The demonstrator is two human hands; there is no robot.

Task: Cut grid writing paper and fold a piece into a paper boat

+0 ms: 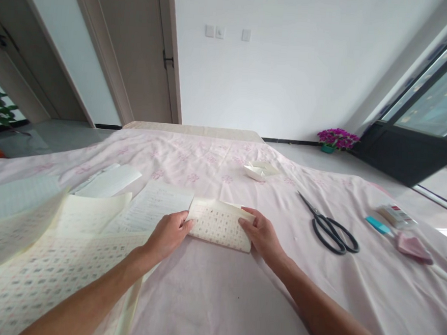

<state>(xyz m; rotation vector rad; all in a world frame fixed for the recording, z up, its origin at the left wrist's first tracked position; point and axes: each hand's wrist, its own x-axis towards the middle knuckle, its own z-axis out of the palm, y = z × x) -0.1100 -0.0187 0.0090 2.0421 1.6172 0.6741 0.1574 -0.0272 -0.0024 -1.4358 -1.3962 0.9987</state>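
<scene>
A folded sheet of paper (219, 224) with rows of handwritten characters is held just above the cloth, one hand at each side. My left hand (168, 235) grips its left edge, thumb on top. At the right edge, my right hand (262, 235) pinches it with the thumb over the front and the fingers behind. Lined written sheets (160, 201) lie behind and left of my left hand. Larger grid-printed sheets (59, 273) spread under my left forearm. Farther back stands a folded paper boat (261, 170).
Black-handled scissors (330, 228) lie open on the pink flowered cloth (199, 298) to the right. Beyond them are a blue block (377, 224), a clear-wrapped pack (396, 216) and a pink cloth piece (414, 247). Folded white paper (110, 180) rests at the back left.
</scene>
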